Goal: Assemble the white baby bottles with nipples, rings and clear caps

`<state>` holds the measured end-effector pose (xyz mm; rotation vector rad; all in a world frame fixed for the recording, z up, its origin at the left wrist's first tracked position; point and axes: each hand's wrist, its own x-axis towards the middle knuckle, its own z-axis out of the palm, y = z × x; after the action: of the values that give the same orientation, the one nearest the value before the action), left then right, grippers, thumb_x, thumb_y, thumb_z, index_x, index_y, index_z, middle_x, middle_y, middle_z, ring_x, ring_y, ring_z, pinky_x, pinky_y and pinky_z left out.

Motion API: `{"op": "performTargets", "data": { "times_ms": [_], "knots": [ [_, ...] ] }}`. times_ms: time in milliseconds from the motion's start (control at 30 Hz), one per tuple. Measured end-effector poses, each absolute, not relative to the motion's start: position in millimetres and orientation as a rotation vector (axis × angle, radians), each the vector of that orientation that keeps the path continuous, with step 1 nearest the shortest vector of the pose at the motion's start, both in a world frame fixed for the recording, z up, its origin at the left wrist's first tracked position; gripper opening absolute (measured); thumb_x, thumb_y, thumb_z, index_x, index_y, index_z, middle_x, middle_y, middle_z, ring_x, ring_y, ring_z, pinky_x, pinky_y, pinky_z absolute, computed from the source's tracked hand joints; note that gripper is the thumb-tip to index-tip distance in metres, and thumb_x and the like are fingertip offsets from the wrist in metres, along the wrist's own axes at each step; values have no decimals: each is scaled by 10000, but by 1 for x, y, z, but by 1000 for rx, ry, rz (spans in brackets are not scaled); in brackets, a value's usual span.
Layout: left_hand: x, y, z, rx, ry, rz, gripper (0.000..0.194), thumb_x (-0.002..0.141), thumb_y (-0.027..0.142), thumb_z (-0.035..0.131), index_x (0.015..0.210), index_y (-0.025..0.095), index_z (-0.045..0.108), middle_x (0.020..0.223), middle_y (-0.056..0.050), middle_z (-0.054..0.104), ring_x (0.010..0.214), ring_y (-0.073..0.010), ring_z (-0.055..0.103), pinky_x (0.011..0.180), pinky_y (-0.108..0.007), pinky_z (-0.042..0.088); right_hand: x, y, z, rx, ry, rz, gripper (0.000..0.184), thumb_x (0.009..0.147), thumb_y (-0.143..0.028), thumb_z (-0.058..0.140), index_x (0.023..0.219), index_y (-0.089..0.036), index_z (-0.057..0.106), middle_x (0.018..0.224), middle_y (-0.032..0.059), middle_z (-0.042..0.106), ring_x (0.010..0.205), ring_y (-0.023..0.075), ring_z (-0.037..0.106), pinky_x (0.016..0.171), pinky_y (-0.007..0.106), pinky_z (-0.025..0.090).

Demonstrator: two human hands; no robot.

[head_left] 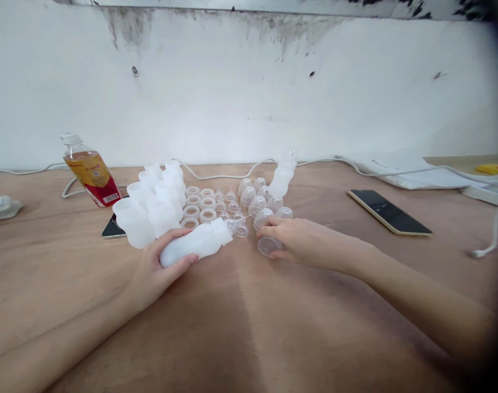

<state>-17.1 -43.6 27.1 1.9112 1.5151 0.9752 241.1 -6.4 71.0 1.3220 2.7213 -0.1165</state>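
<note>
My left hand (167, 262) is wrapped round a white baby bottle (197, 244), tilted on its side with its top to the right. A collar and a clear nipple (238, 222) with a long thin tip are on the bottle. My right hand (287, 237) grips a clear dome cap (269, 246), its round opening turned toward me. Behind that hand stand several more clear dome caps (257, 206). White rings (208, 202) and loose clear nipples (233, 207) sit in rows between the caps and the open white bottle bodies (135, 218).
An assembled bottle (283, 174) stands behind the caps. On the left are a drink bottle (94, 173) and a partly hidden phone (113, 228). A second phone (389, 212) lies right, near white papers (408, 170). A white cable (220, 177) runs along the wall.
</note>
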Motion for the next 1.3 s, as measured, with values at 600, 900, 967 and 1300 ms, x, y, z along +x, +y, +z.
{"op": "performTargets", "data": {
  "times_ms": [600, 900, 967, 1300],
  "knots": [
    [-18, -43, 27, 1408, 1302, 1058, 418, 694, 474, 544, 963, 155, 528, 590, 11, 599, 477, -111, 520, 439, -188, 413, 246, 23, 62, 1542, 2456, -2487, 360, 709, -257, 632, 1054, -213, 541, 1043, 57, 545, 816, 124, 553, 582, 215, 472],
    [-17, -43, 28, 1619, 1422, 1026, 375, 708, 462, 511, 937, 169, 559, 707, -14, 643, 631, -176, 582, 530, -236, 448, 235, 14, 55, 1454, 2702, -2214, 447, 674, -276, 646, 1092, -213, 503, 1119, 57, 508, 795, 124, 561, 636, 267, 506],
    [-17, -43, 29, 1734, 1457, 1023, 338, 709, 445, 512, 912, 184, 579, 802, -17, 654, 720, -197, 589, 607, -258, 465, 227, 7, 55, 1416, 2780, -2154, 452, 667, -277, 650, 1085, -209, 492, 1133, 61, 504, 810, 135, 572, 659, 287, 514],
    [-17, -49, 29, 2004, 1455, 951, 299, 731, 393, 507, 967, 222, 578, 929, -5, 654, 793, -201, 598, 683, -266, 460, 211, -11, 47, 1458, 3019, -1901, 429, 645, -291, 670, 1048, -219, 546, 1046, 37, 590, 890, 166, 582, 776, 305, 487]
  ]
}}
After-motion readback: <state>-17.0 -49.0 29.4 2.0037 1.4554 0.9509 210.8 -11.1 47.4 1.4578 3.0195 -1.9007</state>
